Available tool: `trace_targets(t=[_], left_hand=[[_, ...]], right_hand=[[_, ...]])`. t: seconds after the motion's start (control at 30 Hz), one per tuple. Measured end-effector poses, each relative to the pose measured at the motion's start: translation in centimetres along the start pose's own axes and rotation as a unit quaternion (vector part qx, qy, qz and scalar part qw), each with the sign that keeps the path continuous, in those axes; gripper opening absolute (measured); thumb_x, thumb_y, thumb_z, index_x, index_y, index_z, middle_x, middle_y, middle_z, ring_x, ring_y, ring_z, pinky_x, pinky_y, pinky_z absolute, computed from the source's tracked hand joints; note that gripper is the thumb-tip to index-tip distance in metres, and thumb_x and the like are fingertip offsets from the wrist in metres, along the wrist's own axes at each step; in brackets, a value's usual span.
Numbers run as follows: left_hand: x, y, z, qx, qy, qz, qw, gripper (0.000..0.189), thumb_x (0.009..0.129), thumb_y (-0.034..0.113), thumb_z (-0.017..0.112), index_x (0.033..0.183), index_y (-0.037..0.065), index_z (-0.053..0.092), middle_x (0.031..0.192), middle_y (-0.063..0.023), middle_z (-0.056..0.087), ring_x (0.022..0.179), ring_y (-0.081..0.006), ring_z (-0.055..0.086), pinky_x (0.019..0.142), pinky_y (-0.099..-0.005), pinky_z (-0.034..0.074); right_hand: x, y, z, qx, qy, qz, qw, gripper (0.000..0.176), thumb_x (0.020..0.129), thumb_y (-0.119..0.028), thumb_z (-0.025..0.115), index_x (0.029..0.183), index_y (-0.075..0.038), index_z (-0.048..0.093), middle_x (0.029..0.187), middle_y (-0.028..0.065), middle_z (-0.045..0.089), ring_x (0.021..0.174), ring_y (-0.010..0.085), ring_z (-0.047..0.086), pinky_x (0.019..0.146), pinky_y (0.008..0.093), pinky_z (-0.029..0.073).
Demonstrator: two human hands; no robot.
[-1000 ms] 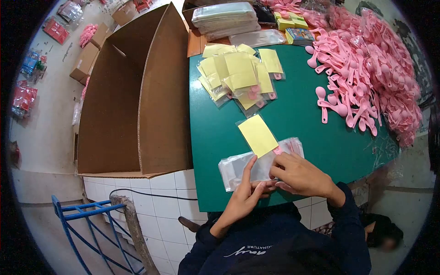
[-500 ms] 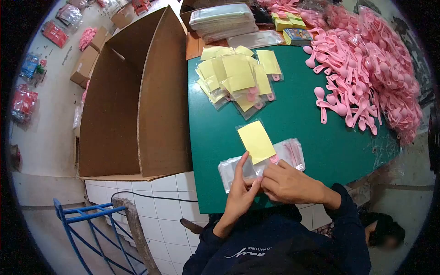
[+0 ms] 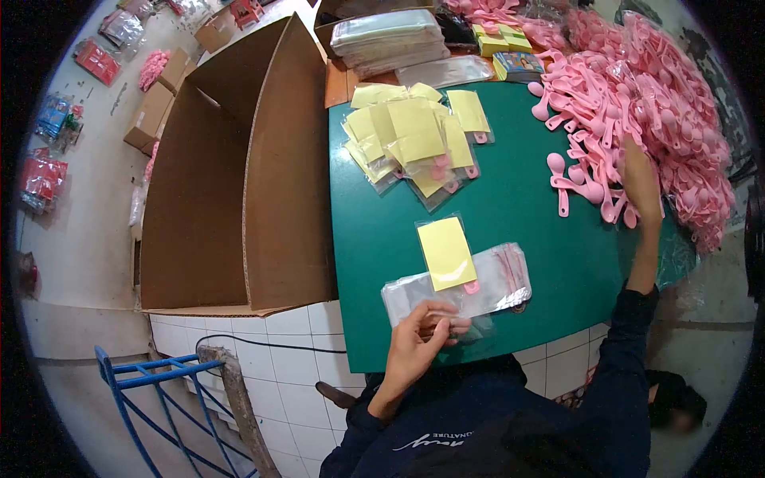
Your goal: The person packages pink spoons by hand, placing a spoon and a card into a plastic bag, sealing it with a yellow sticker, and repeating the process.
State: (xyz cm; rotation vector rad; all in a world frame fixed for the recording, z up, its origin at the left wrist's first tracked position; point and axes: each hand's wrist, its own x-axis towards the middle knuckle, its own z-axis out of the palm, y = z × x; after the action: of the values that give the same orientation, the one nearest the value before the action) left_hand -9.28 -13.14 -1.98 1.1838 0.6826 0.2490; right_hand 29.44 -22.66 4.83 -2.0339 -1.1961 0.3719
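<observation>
The spoon heap lies toward the far right of the table. To its left sits a pile of carded packets, a bag stack behind. Nearer—partly over loose bags—lies a single packet. An open carton stands left of the table.

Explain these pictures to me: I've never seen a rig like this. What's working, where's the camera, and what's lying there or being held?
There is no robot: a person works bare-handed. Every picture comes from one camera on their head, looking forward and down.

On the green table are loose pink spoons, a pile of yellow-card packets, and a single packet lying partly over clear sleeves.

The left hand, fingers curled, is at the sleeves' near edge; it may be pinching clear plastic. The right hand is at the spoons; I can't tell whether it grips one.
</observation>
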Motion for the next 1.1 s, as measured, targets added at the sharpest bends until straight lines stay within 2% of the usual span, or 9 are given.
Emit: trace_targets(t=[0.1, 0.17, 0.23, 0.3, 0.4, 0.53, 0.67, 0.93, 1.1], left_hand=[[-0.1, -0.3, -0.1, -0.027, -0.015, 0.012, 0.999, 0.013, 0.094, 0.003, 0.044, 0.103, -0.002, 0.052, 0.101, -0.0138, 0.065, 0.093, -0.0177, 0.063, 0.077, -0.0259, 0.051], [-0.6, -0.4, 0.2, -0.067, -0.025, 0.021, 0.997, 0.013, 0.094, 0.003, 0.044, 0.101, -0.003, 0.053, 0.102, -0.0153, 0.064, 0.094, -0.0185, 0.063, 0.078, -0.0266, 0.051], [-0.6, -0.3, 0.3, -0.111, -0.044, 0.047, 0.992, 0.013, 0.094, 0.003, 0.043, 0.1, -0.004, 0.052, 0.102, -0.0166, 0.063, 0.094, -0.0194, 0.063, 0.079, -0.0272, 0.051], [-1.0, -0.1, 0.0, -0.115, -0.067, 0.052, 0.99, 0.013, 0.094, 0.003, 0.044, 0.102, -0.005, 0.051, 0.101, -0.0179, 0.063, 0.093, -0.0207, 0.063, 0.079, -0.0283, 0.051], [-2.1, 1.2, -1.1, -0.109, -0.096, 0.016, 0.989, 0.016, 0.093, 0.003, 0.046, 0.108, -0.004, 0.049, 0.1, -0.018, 0.064, 0.09, -0.0199, 0.064, 0.077, -0.0288, 0.051], [-2.1, 0.6, -2.1, 0.063, -0.062, 0.013, 0.996, 0.028, 0.09, 0.0, 0.049, 0.118, 0.0, 0.044, 0.098, -0.0161, 0.065, 0.084, -0.0177, 0.065, 0.074, -0.0283, 0.053], [-1.5, 0.7, -0.6, 0.241, 0.007, 0.082, 0.967, 0.019, 0.084, 0.001, 0.059, 0.102, 0.001, 0.056, 0.092, -0.011, 0.065, 0.081, -0.018, 0.066, 0.068, -0.0277, 0.054], [-1.1, 0.5, 0.8, 0.198, 0.102, 0.106, 0.969, 0.008, 0.082, 0.001, 0.063, 0.086, -0.002, 0.058, 0.088, -0.0075, 0.06, 0.079, -0.0119, 0.06, 0.066, -0.0235, 0.052], [-0.9, -0.5, 1.2, 0.141, 0.133, 0.057, 0.979, 0.011, 0.082, 0.002, 0.063, 0.087, -0.002, 0.055, 0.09, -0.0068, 0.058, 0.08, -0.0113, 0.059, 0.063, -0.0239, 0.054]], right_hand=[[-3.6, -0.7, 3.2, -0.198, 0.099, -0.106, 0.969, 0.042, 0.069, -0.009, 0.068, 0.106, -0.005, 0.048, 0.102, 0.0126, 0.05, 0.092, 0.0224, 0.05, 0.077, 0.0349, 0.044], [-6.7, -5.9, 6.2, -0.111, -0.064, -0.161, 0.979, 0.057, 0.064, -0.005, 0.072, 0.115, -0.008, 0.047, 0.109, 0.0147, 0.047, 0.098, 0.0276, 0.05, 0.083, 0.0388, 0.045], [-10.7, -8.5, 11.5, -0.027, -0.169, -0.157, 0.973, 0.062, 0.064, -0.016, 0.078, 0.118, -0.012, 0.047, 0.116, 0.0155, 0.039, 0.098, 0.0315, 0.051, 0.082, 0.0396, 0.047], [-12.3, -9.6, 14.8, -0.018, -0.129, -0.177, 0.976, 0.051, 0.067, -0.01, 0.076, 0.112, -0.01, 0.052, 0.109, 0.0131, 0.042, 0.088, 0.0256, 0.055, 0.071, 0.0351, 0.05], [-12.8, -8.9, 16.2, 0.071, -0.071, -0.161, 0.982, 0.035, 0.069, -0.003, 0.073, 0.101, -0.006, 0.058, 0.102, 0.0115, 0.044, 0.082, 0.0223, 0.056, 0.071, 0.0309, 0.05], [-12.8, -9.2, 15.7, 0.142, -0.081, -0.119, 0.979, 0.022, 0.067, -0.001, 0.074, 0.085, -0.004, 0.061, 0.1, 0.0094, 0.047, 0.082, 0.018, 0.056, 0.069, 0.028, 0.049], [-12.6, -9.4, 14.8, 0.171, -0.122, -0.091, 0.974, 0.016, 0.072, 0.0, 0.07, 0.084, -0.003, 0.061, 0.101, 0.0093, 0.048, 0.084, 0.0164, 0.056, 0.07, 0.0274, 0.049], [-13.6, -9.3, 16.0, 0.37, -0.139, 0.174, 0.902, 0.01, 0.084, -0.003, 0.062, 0.087, 0.004, 0.056, 0.088, 0.0092, 0.06, 0.079, 0.0117, 0.061, 0.067, 0.0243, 0.054], [-13.5, -9.9, 16.5, 0.341, -0.093, 0.196, 0.915, 0.01, 0.085, -0.002, 0.06, 0.09, 0.004, 0.053, 0.08, 0.0095, 0.062, 0.071, 0.0148, 0.065, 0.061, 0.0264, 0.056]])
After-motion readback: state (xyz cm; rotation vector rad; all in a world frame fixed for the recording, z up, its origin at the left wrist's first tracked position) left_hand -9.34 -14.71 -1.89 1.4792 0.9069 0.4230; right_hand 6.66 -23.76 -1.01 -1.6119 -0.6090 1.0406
